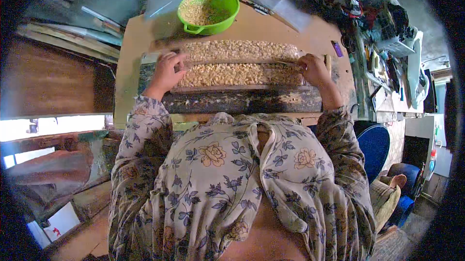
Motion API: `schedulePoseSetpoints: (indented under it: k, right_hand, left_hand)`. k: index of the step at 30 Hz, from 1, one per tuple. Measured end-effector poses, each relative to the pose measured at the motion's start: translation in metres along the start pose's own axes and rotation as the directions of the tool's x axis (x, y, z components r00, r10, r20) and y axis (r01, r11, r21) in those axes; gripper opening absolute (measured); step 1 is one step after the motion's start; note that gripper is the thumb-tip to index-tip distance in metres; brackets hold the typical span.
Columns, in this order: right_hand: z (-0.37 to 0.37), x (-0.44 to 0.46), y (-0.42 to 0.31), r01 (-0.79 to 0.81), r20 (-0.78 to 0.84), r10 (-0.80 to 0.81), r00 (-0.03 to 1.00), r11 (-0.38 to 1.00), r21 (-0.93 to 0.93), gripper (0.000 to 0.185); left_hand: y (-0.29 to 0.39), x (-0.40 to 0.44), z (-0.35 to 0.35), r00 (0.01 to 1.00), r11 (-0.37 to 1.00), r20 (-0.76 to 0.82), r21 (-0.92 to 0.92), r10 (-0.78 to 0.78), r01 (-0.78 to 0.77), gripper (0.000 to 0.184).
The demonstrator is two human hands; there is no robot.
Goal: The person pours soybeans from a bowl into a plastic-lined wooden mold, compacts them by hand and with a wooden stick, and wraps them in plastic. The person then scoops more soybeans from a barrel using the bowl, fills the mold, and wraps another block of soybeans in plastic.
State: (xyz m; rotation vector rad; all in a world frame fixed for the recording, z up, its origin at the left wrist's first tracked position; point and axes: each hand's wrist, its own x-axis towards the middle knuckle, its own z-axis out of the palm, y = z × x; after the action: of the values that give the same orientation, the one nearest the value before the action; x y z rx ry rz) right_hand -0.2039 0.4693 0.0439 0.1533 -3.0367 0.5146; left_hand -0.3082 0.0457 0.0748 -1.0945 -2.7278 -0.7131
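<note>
Two long rows of pale kernels, a far row (237,50) and a near row (232,75), lie side by side with a narrow dark gap between them. Along their near side runs a dark, worn wooden beam (242,102). My left hand (168,71) is over the left end of the rows, thumb and fingers apart, with nothing visible in it. At the right end, my right hand (315,70) has its fingers pinched together by a thin, stick-like line along the gap. Whether it grips that line is hidden.
Beyond the rows, a green basin (231,11) of loose kernels stands on the tan table (138,35). A flat clear-and-dark package (278,6) lies at the back right. Near the right edge is a purple lighter-like item (337,48). A cluttered shelf stands farther right.
</note>
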Motion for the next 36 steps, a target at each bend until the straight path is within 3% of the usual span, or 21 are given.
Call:
schedulePoseSetpoints:
  k: [4,6,7,11,13,16,19,26,29,36]
  right_hand:
    - [0.005,-0.016,0.000,-0.008,-0.070,0.012,0.997,0.998,0.058,0.014]
    - [0.016,-0.026,0.003,0.038,-0.277,-0.010,0.961,0.995,0.095,0.014]
    - [0.017,-0.030,0.002,0.035,-0.277,-0.007,0.961,0.995,0.096,0.014]
    - [0.026,-0.035,0.000,0.049,-0.326,-0.027,0.945,0.997,0.058,0.016]
    - [0.022,-0.034,-0.008,0.078,-0.355,-0.052,0.934,0.995,0.059,0.019]
    - [0.018,-0.032,-0.026,0.167,-0.350,-0.169,0.921,0.985,-0.038,0.024]
    - [0.020,-0.034,-0.035,0.073,-0.290,-0.085,0.953,0.996,-0.051,0.027]
    - [0.031,-0.042,-0.032,0.067,-0.337,-0.114,0.935,0.986,-0.150,0.021]
    - [0.033,-0.046,-0.030,0.035,-0.347,-0.095,0.933,0.984,-0.176,0.018]
    - [0.044,-0.052,-0.016,0.036,-0.302,-0.103,0.948,0.975,-0.218,0.018]
  left_hand:
    - [-0.005,-0.007,0.003,0.996,0.993,0.040,0.088,0.076,-0.079,0.015]
    - [-0.003,-0.013,0.004,0.997,0.994,0.030,0.079,0.068,-0.070,0.013]
    - [-0.001,-0.015,0.004,0.998,0.996,0.019,0.071,0.056,-0.057,0.012]
    - [0.013,-0.011,0.007,0.996,0.997,0.052,0.038,0.072,-0.074,0.016]
    - [0.026,-0.005,0.014,0.965,0.964,-0.004,0.047,0.261,-0.261,0.026]
    - [0.050,0.003,0.026,0.944,0.940,0.078,0.096,0.320,-0.326,0.035]
    - [0.057,0.007,0.039,0.960,0.961,0.053,0.039,0.273,-0.276,0.029]
    - [0.056,0.002,0.042,0.985,0.981,-0.007,0.095,0.172,-0.170,0.027]
    - [0.049,-0.002,0.037,0.982,0.962,0.041,0.199,0.185,-0.189,0.025]
    - [0.040,-0.016,0.031,0.972,0.957,-0.027,0.178,0.235,-0.227,0.017]
